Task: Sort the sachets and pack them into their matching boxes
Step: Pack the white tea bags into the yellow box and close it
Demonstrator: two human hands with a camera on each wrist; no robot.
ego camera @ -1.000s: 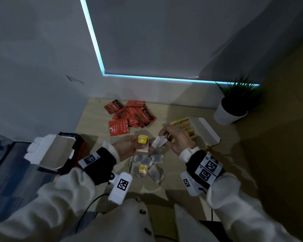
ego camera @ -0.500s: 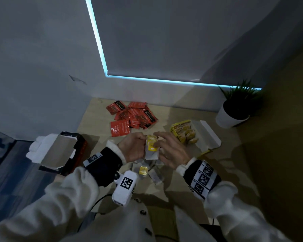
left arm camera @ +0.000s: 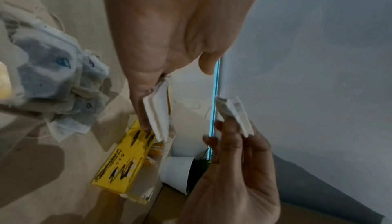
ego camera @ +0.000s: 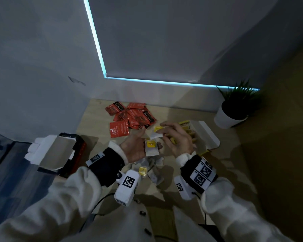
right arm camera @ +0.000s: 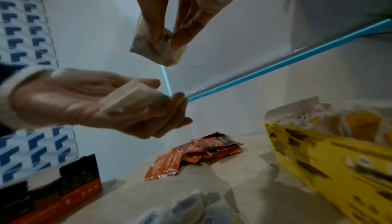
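My left hand (ego camera: 144, 143) lies palm up and holds a small stack of white tea bags (ego camera: 151, 148) with a yellow tag under its thumb; the stack (right arm camera: 129, 98) also shows in the right wrist view. Just right of it, my right hand (ego camera: 162, 132) pinches a single tea bag (right arm camera: 157, 49) by its fingertips, above the table. Behind the right hand stands the open yellow box (ego camera: 186, 125) with tea bags inside. Several loose tea bags (ego camera: 147, 165) lie under my hands. A pile of red sachets (ego camera: 131, 116) lies at the back. The red and black box (ego camera: 72, 151) is open at the left.
A white pot with a green plant (ego camera: 229, 116) stands at the back right by the wall. The yellow box's white lid flap (ego camera: 207, 135) hangs open to the right. A patterned blue surface (ego camera: 0, 154) borders the table on the left.
Half a second ago both hands met at the stack. Now the right hand has drawn away up and right, toward the yellow box, with one tea bag; the left still holds the stack.
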